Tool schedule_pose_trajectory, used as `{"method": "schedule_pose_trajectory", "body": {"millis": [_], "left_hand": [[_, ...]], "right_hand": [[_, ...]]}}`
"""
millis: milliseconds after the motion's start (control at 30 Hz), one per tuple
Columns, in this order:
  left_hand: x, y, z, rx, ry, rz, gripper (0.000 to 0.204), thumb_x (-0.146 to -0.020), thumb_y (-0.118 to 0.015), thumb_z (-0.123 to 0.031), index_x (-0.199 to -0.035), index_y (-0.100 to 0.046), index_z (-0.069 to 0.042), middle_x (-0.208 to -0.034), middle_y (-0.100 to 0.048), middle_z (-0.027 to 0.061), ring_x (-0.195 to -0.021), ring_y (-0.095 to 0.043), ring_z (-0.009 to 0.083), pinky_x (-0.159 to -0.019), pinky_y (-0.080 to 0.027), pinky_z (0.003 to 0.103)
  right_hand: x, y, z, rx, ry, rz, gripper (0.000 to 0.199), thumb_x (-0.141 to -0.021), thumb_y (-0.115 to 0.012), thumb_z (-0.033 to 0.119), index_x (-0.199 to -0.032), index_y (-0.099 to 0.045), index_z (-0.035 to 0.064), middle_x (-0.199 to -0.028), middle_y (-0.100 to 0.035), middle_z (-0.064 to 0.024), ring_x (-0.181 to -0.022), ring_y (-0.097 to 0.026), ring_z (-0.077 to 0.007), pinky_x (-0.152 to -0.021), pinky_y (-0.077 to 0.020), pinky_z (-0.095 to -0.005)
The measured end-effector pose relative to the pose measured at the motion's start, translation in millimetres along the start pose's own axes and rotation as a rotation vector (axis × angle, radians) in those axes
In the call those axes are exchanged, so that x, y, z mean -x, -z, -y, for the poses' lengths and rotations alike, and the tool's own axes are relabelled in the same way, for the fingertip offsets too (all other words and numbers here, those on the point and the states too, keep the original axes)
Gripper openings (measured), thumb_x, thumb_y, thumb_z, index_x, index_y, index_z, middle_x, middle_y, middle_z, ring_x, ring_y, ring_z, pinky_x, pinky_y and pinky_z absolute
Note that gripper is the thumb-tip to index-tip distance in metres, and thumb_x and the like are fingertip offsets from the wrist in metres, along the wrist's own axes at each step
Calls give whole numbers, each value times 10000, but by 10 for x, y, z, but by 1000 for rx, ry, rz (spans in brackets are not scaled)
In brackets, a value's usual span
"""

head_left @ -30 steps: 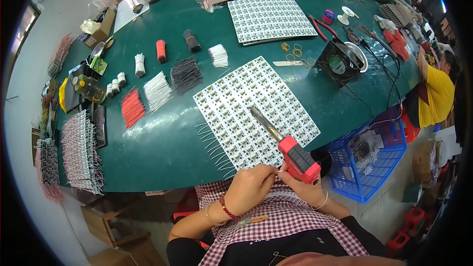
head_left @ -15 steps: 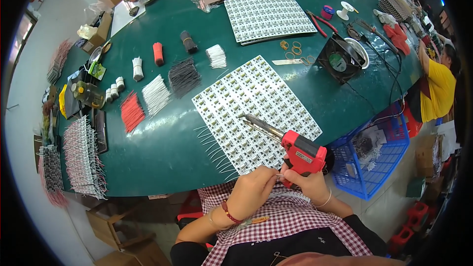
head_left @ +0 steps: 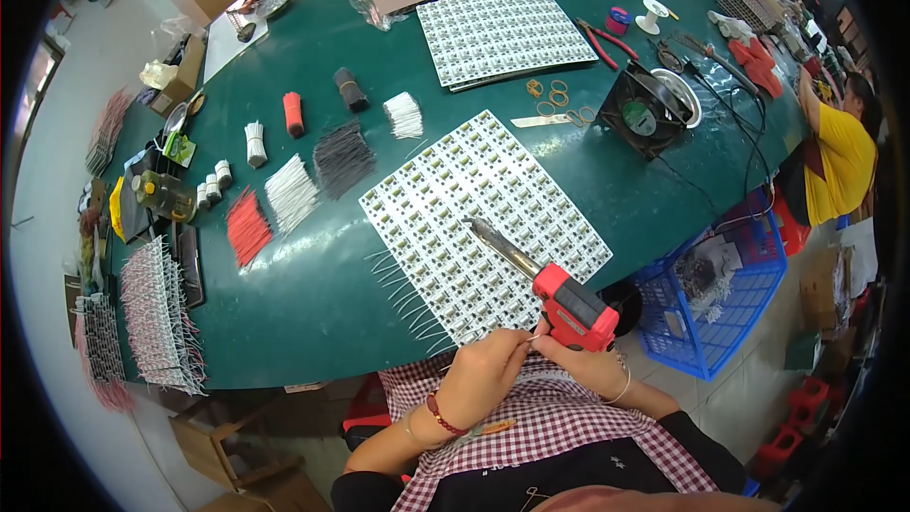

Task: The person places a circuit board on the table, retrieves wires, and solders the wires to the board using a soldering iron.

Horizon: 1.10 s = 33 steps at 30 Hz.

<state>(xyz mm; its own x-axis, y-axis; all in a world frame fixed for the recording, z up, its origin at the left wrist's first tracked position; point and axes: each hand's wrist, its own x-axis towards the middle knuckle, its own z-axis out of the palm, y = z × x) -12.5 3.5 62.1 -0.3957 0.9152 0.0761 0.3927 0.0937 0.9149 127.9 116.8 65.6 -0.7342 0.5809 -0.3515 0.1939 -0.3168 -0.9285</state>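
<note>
My right hand (head_left: 595, 370) is wrapped round the grip of a red and black soldering gun (head_left: 574, 308), its metal barrel pointing up and left over a white circuit board panel (head_left: 445, 180). My left hand (head_left: 482, 374), fingertips pinched together, holds a thin pale wire (head_left: 533, 338) that reaches across to my right thumb. Both hands are close together at the table's front edge, just below the panel's near corner. Rows of small components cover the panel, and several loose white wires (head_left: 403, 299) stick out along its lower left edge.
Loose red wires (head_left: 248, 228), white wires (head_left: 292, 193) and black wires (head_left: 344, 159) lie left of the panel. Behind it is a board stack (head_left: 507, 33). A black fan (head_left: 640, 116) and red-handled pliers (head_left: 607, 43) are at right. A blue crate (head_left: 706, 322) stands below; a person in yellow (head_left: 842, 161) is far right.
The soldering gun has tilted slightly, its body dropping down and left. My hands stay together with the wire between them. The whole view has shifted a little.
</note>
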Motion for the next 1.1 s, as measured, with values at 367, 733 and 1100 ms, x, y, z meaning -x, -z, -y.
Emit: {"method": "schedule_pose_trajectory", "body": {"millis": [367, 733, 1100], "left_hand": [[55, 211, 65, -255, 3, -49, 118, -832, -687, 7, -944, -674, -26, -835, -677, 136, -718, -673, 311, -650, -541, 370], [125, 581, 480, -518, -93, -210, 205, -773, -692, 34, -972, -657, 3, -774, -532, 84, -681, -577, 249, -580, -486, 342], [72, 489, 611, -616, -382, -93, 385, -661, -672, 40, -1046, -697, 26, -739, -507, 56, -638, -531, 195, -536, -440, 315]], "right_hand": [[14, 117, 13, -25, 17, 11, 414, -919, -658, 28, -1287, -472, 0, -990, -655, -109, -881, -670, -189, -749, -560, -308], [128, 472, -222, 32, 103, 53, 600, -937, -685, 383, -1350, -503, -13, -791, -636, -110, -673, -630, -179, -595, -510, -289], [471, 665, -424, 58, -68, 168, 505, -966, -644, 297, -1332, -477, -8, -754, -605, -94, -640, -572, -161, -601, -474, -303]]}}
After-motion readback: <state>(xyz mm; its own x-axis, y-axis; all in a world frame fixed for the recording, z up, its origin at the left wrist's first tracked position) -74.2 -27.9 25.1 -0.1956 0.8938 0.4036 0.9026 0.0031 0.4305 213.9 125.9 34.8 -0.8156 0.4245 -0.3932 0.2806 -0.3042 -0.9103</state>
